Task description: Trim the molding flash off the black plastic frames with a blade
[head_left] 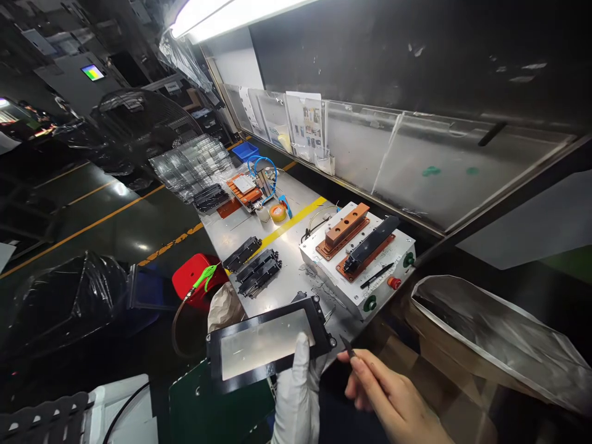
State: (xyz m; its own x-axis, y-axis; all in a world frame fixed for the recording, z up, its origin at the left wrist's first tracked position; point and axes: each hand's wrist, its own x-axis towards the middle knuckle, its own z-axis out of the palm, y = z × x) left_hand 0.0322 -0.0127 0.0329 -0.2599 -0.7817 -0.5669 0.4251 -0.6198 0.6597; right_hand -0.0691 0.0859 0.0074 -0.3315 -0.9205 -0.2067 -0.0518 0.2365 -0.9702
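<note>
My left hand [296,394], in a white glove, holds a black rectangular frame [268,343] with a grey, glossy window, thumb pressed on its lower edge. My bare right hand [393,401] pinches a small dark pointed tool [348,346], its tip close to the frame's right corner. Both are at the near edge of the steel workbench [296,271].
A white fixture box [358,259] with copper blocks, a black part and coloured buttons stands just beyond. Stacks of black frames [252,265] lie to its left. Farther back are clear trays [194,163], a tape roll [278,213] and a blue bin [245,151]. A plastic-lined bin [499,345] is at right.
</note>
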